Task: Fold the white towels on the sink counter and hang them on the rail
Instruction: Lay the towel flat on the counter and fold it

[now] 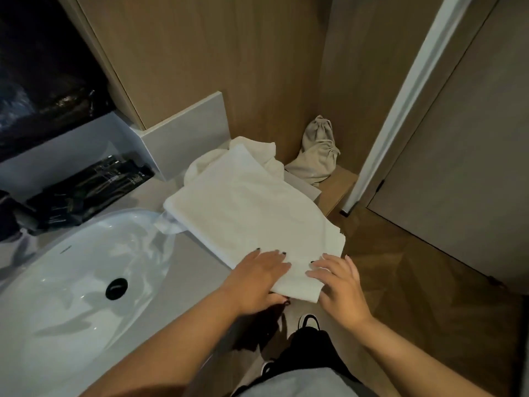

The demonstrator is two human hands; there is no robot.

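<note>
Both hands, the left hand (257, 277) and the right hand (339, 285), lie flat with straight fingers on the near end of the folded white towel (246, 207), which stretches away along the counter's (183, 282) right edge

Bare forearms, dark-painted fingernails (284, 253), a grey top (297, 382), black trousers (312, 351), and black-and-white sneakers (309, 322).
</note>
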